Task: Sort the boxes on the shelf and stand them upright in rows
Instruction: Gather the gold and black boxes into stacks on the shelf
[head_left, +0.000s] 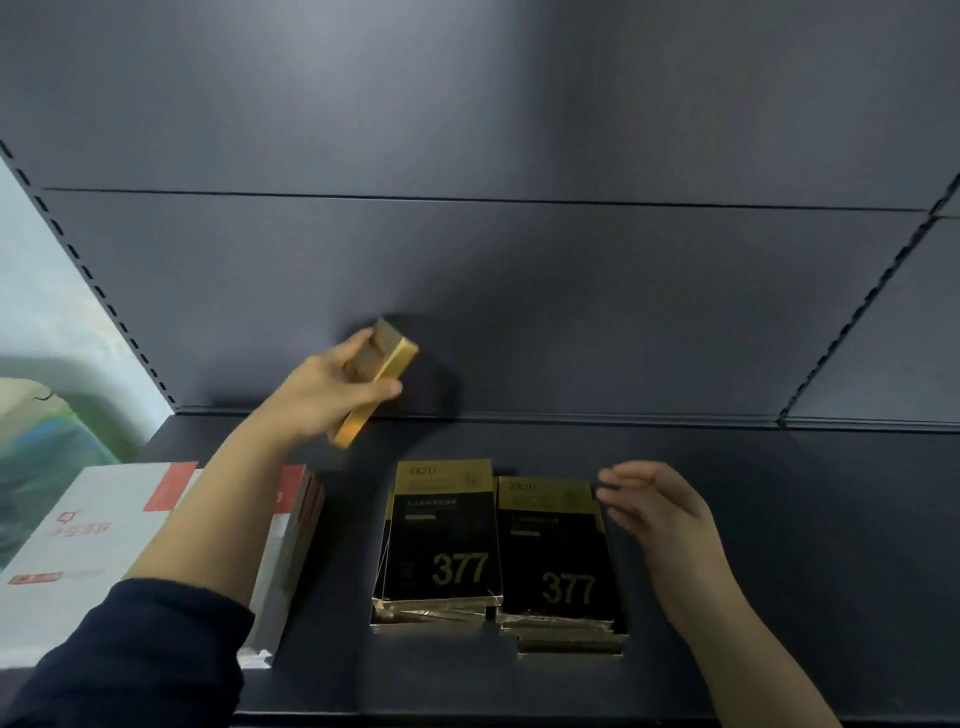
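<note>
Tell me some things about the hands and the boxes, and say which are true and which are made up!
1. The left hand holds a gold box up in the air. True.
2. The right hand grips a black box. False: it is open and holds nothing.
3. The black and gold boxes show the number 377. True.
4. The white and red boxes stand upright. False: they lie flat on the shelf.

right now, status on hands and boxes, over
Left hand grips gold box, tilted, near the back panel. Right hand open beside the flat 377 stacks. White boxes flat at left, not in the way.
</note>
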